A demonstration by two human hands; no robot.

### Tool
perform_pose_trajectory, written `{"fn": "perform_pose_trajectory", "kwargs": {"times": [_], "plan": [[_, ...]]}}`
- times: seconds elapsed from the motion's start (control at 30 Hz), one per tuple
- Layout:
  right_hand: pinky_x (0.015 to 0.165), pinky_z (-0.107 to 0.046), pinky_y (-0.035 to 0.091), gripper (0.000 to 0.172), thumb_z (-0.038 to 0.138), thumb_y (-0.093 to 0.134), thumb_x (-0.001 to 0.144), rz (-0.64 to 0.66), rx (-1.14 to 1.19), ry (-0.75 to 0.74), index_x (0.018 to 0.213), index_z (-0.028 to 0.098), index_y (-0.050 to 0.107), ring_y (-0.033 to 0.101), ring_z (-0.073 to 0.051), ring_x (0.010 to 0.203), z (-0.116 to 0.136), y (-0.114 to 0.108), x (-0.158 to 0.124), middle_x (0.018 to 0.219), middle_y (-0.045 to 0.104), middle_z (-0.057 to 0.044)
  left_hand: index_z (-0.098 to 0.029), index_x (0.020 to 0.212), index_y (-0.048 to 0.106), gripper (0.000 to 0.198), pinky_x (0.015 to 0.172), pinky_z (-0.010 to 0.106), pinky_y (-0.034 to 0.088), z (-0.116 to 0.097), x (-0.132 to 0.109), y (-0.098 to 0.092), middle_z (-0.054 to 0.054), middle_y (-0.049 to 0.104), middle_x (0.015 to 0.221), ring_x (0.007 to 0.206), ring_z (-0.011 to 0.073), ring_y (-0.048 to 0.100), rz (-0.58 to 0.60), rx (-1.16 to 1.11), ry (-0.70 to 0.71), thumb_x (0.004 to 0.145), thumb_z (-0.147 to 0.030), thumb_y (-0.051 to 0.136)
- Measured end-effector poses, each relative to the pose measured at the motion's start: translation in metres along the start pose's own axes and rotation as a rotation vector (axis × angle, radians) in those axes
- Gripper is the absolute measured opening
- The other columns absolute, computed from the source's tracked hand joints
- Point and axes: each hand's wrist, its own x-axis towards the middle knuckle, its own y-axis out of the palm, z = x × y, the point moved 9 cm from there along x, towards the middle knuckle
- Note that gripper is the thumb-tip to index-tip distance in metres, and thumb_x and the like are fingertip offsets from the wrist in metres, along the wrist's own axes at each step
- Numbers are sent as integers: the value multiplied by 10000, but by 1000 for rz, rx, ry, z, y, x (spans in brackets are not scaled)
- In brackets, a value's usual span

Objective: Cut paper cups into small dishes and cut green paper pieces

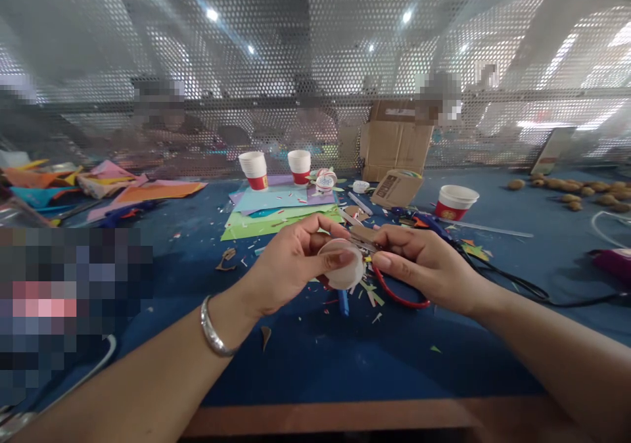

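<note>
L hand (300,252) curled around smooth whitish disc (341,276), R hand (426,262) pinched, contents unclear, by 1 curved red loop (405,300).

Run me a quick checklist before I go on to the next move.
1. White round piece secured: ok, the left hand grips it.
2. Right hand holding something: cannot tell; it is pinched close beside the piece, but any small item there is unclear.
3. Surface under the hands free of litter: not ok, paper scraps lie on the blue table.
4. Red loop clear of the right hand: cannot tell, it curves close below.
5. Red-and-white cups upright: ok.
</note>
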Motion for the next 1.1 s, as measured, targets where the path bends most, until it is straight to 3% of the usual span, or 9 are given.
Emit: {"fn": "perform_pose_trajectory", "kwargs": {"times": [0.2, 0.43, 0.63, 0.83, 1.1], "plan": [[627, -231, 409, 279, 424, 737, 853, -66, 120, 38, 882, 177, 610, 491, -124, 700, -1, 0, -1, 803, 559, 7, -162, 997, 559, 323, 572, 164, 473, -4, 0, 7, -19, 691, 800, 658, 70, 603, 66, 62, 37, 812, -278, 797], [757, -281, 443, 199, 367, 616, 940, -46, -63, 23, 886, 182, 662, 586, -167, 807, -6, 2, -1, 868, 663, -26, -194, 1119, 472, 371, 565, 201, 432, -3, -4, 18, -34, 613, 768, 634, 84, 546, 151, 124, 24, 870, -287, 731], [669, -268, 418, 209, 344, 598, 928, -34, -133, 40, 882, 165, 695, 527, -139, 700, -8, 3, -2, 799, 637, -16, -221, 1196, 402, 410, 523, 214, 353, 3, -6, 20, -39, 594, 748, 582, 84, 490, 113, 173, 1, 902, -285, 681], [563, -227, 377, 128, 263, 612, 864, -26, -157, 50, 822, 157, 671, 475, -113, 621, -6, 9, -3, 683, 562, 17, -224, 1186, 424, 395, 574, 234, 355, 2, -6, 23, -3, 639, 824, 662, 109, 550, 106, 164, -30, 897, -277, 688], [501, -202, 309, 12, 151, 593, 782, 1, -30, 47, 791, 153, 599, 380, -78, 566, -4, 19, -6, 659, 465, 52, -206, 1206, 468, 488, 627, 240, 402, 15, -7, 24, -4, 645, 831, 667, 106, 569, 124, -43, -187, 820, -238, 763]]}}
